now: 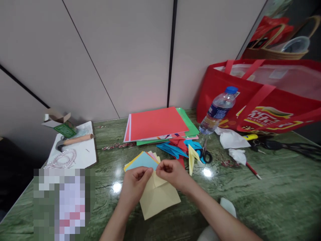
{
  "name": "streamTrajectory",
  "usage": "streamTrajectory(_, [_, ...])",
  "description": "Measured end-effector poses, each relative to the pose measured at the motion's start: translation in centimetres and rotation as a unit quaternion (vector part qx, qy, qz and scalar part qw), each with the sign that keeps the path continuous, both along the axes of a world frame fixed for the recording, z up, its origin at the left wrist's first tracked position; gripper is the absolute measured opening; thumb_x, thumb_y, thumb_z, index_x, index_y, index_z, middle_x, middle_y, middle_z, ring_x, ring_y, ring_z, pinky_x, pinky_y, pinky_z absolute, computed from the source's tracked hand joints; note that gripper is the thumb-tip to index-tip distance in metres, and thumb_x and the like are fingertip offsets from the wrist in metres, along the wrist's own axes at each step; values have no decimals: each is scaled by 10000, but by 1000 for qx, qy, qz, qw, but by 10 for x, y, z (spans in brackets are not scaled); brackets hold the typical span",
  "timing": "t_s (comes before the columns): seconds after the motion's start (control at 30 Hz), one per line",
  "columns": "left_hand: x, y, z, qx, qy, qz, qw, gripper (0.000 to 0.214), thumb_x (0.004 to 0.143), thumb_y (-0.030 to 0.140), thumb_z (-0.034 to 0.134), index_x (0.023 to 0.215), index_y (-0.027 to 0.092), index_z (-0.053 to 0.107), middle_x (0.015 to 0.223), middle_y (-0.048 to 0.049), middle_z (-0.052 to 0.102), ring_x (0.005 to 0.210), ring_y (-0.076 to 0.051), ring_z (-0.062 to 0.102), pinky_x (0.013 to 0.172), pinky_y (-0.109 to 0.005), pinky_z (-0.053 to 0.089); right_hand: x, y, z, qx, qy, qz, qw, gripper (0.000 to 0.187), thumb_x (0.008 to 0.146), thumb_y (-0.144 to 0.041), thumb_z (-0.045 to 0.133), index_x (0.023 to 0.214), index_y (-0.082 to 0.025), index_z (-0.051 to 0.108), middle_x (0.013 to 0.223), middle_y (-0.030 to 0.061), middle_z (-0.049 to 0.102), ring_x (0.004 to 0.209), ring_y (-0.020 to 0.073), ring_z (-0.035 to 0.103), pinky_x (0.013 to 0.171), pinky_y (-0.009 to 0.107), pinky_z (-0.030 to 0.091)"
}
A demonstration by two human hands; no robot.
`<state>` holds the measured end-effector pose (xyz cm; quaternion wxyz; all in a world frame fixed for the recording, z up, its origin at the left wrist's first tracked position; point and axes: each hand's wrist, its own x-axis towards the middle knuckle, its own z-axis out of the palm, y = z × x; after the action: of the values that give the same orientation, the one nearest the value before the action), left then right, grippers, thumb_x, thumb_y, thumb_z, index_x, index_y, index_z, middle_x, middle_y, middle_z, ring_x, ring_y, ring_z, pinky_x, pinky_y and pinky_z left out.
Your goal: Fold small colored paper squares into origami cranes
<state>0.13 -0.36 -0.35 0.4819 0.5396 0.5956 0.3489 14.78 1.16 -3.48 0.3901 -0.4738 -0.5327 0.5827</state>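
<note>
Both hands pinch a sheet of pale yellow paper [160, 199] at its far end, above the green marbled table. My left hand [137, 180] grips it between thumb and forefinger. Close beside it, my right hand [173, 172] pinches the same sheet, its fingers closed. Creases and a folded flap show in the paper near the fingertips, which partly hide its top. Just beyond lies a small stack of coloured square papers [141, 161], light blue on top. Folded blue paper pieces [173, 149], a yellow folded piece [192, 157] and black-handled scissors [206, 155] lie to the right.
Large coloured sheets [157, 124] lie against the wall. A water bottle [218, 112] stands before a red shopping bag [260, 97]. White tissues [233, 139] and a red pencil [253, 170] are at right. At left, a white board [87, 147] bears a small box [64, 127], a wooden-handled tool [79, 139] and beads [65, 157].
</note>
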Motion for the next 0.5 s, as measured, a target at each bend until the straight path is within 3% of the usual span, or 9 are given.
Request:
streamTrajectory(0.37, [-28, 7, 1, -26, -45, 119, 991, 316, 609, 444, 687, 599, 131, 645, 509, 8, 585, 440, -98, 463, 401, -184, 300, 7, 2, 1, -33, 10, -4, 999, 59, 622, -168, 558, 564, -167, 564, 485, -41, 523, 447, 96, 474, 457, 211, 372])
streamTrajectory(0.5, [-30, 9, 1, -36, -73, 151, 985, 331, 591, 455, 697, 620, 129, 655, 518, -1, 605, 436, -102, 483, 397, -184, 315, 12, 6, 0, -18, 17, -58, 998, 98, 679, -268, 571, 634, -182, 555, 556, -31, 560, 503, 113, 521, 510, 232, 421])
